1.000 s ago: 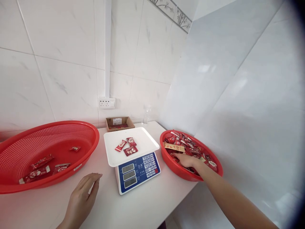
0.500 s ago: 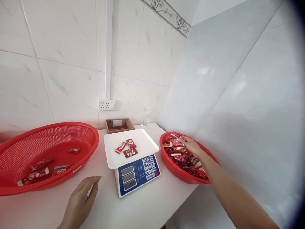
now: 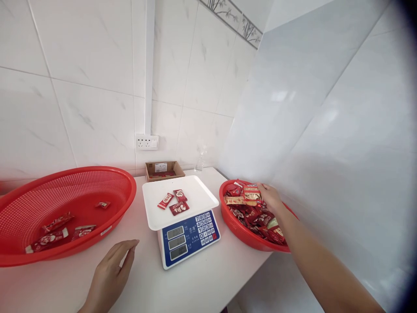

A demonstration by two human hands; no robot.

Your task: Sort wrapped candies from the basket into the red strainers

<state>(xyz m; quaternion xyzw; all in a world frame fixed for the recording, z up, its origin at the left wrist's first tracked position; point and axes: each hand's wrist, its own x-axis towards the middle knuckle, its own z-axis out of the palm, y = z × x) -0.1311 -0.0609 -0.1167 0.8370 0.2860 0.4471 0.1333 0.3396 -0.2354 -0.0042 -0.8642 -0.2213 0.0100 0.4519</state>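
Note:
My right hand [image 3: 269, 196] is over the far side of the smaller red basket [image 3: 241, 234]. Its fingers are closed on the edge of a red-and-gold snack packet [image 3: 252, 194]. Below it lies a heap of mostly red wrapped packets [image 3: 257, 219]. My left hand [image 3: 110, 271] hovers near the table's front, left of the digital scale [image 3: 192, 239], its thumb and fingertips together and nothing visible in them. Three small red packets [image 3: 179, 208] rest on the scale's white tray [image 3: 198, 200]. The digits on its displays are too faint to read surely.
A large red perforated basket [image 3: 97, 174] with several red packets stands at the left. Behind the scale are a small cardboard box [image 3: 165, 169] and a clear plastic object [image 3: 200, 160] against the tiled wall. The white table [image 3: 208, 287] ends at a slanting right edge.
My right hand has shifted slightly right in the smaller basket, and the red-and-gold packet now shows flat at its fingers. My left hand and the packets on the scale have stayed put.

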